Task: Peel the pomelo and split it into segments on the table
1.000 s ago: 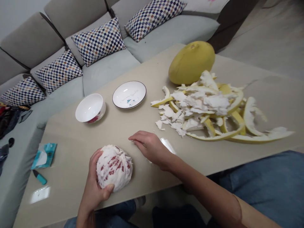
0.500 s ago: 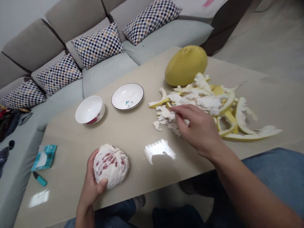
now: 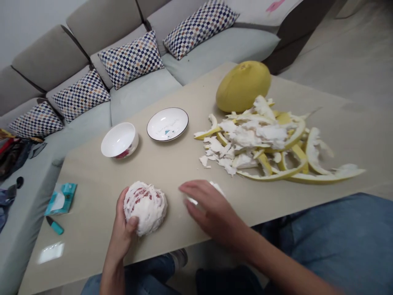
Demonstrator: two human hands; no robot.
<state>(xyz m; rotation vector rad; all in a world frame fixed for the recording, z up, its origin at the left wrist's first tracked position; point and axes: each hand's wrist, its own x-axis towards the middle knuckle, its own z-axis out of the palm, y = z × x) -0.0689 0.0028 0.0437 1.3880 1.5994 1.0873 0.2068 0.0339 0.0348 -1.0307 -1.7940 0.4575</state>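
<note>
A peeled pomelo (image 3: pixel 147 211), white with pith and showing red flesh near its top, is gripped from its left side by my left hand (image 3: pixel 123 227), thumb across the front. To its right, above the table, my right hand (image 3: pixel 211 209) is apart from the fruit, its fingers stretched out and thumb separated, with nothing visible in it. Beyond that hand lies a heap of pomelo peel (image 3: pixel 264 135), yellow strips mixed with torn white pith. A whole yellow pomelo (image 3: pixel 244 86) rests just behind the heap.
A white bowl (image 3: pixel 119 140) and a dark-rimmed white plate (image 3: pixel 167 125) stand on the glossy table (image 3: pixel 92 196). At the left are a blue tissue pack (image 3: pixel 61 199) and a teal-handled knife (image 3: pixel 55 225). A sofa (image 3: pixel 138 92) with checkered cushions runs along the far side.
My right hand has moved from the peel heap back towards the peeled pomelo, and its fingers have spread. My left hand has tilted the fruit slightly. The view has shifted a little.
</note>
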